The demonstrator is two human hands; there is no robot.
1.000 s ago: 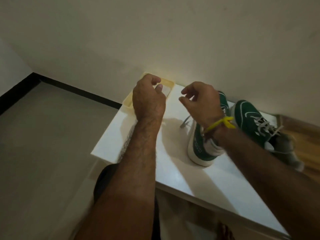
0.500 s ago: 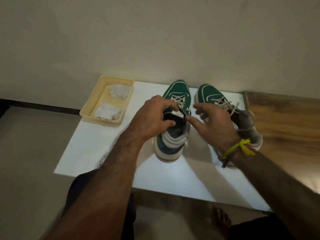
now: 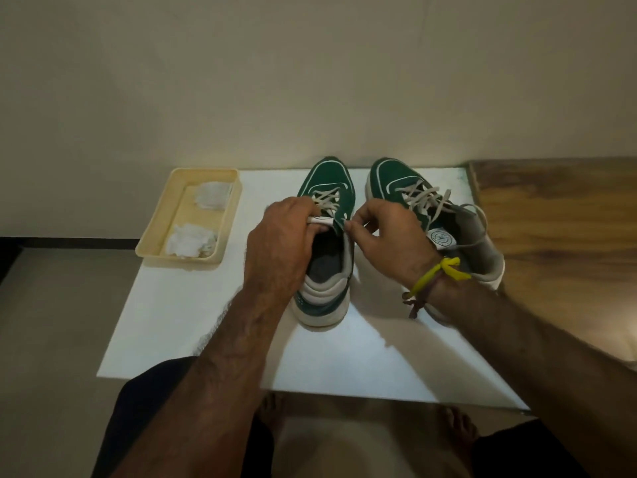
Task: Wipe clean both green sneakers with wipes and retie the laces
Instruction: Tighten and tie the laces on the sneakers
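**Both hands at the tongue of the left-hand sneaker**

The nearer green sneaker (image 3: 327, 243) stands toe to the wall on the white tabletop (image 3: 193, 305), heel toward the person. The left hand (image 3: 279, 250) curls over its collar and grips the white tongue top; its fingertips are hidden inside the shoe mouth. The right hand (image 3: 386, 236) pinches the collar edge or a lace end beside the tongue; which one is hard to make out. The second green sneaker (image 3: 431, 215) stands just beside, its heel covered by the right wrist, its laces (image 3: 427, 198) loose. Bare tabletop lies between the shoes and the near edge. A cream tray (image 3: 151, 250) with two crumpled wipes (image 3: 189, 239) sits at the left edge, well apart from the hands.
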